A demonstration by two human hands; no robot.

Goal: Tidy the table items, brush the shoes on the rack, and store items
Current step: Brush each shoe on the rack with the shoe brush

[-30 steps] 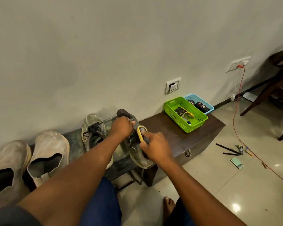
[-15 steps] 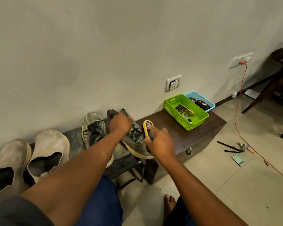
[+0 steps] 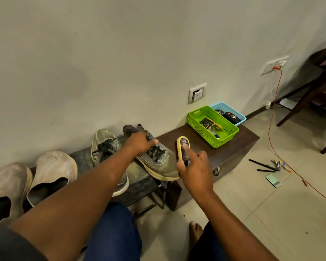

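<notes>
The pale wall (image 3: 120,53) fills the upper part of my view, with a socket (image 3: 197,93) low on it and a second socket plate (image 3: 274,65) farther right, from which an orange cable (image 3: 271,132) drops and runs across the tiled floor (image 3: 262,204). Against the wall stands a dark wooden table (image 3: 239,140), and just left of it, touching its end, the low shoe rack (image 3: 141,183). On the rack's far left sit two pale slip-on shoes (image 3: 51,172), then a grey laced shoe (image 3: 105,146) lying flat. My left hand (image 3: 139,143) grips the other grey shoe (image 3: 158,162) at its collar, fingers curled over the opening, holding it tilted with the heel raised toward the wall and the toe down over the rack's right end. My right hand (image 3: 193,167) holds the yellow-edged brush (image 3: 183,149) just beside that shoe's toe, fingers wrapped round its lower end and the forefinger laid along its back; whether the bristles touch the shoe I cannot tell. At the table's far end a green basket (image 3: 194,120) holds a few small packets, and a blue basket (image 3: 241,117) sits touching behind it with dark containers inside. On the floor to the right lie some pens (image 3: 265,165) and a small green card (image 3: 273,180).
</notes>
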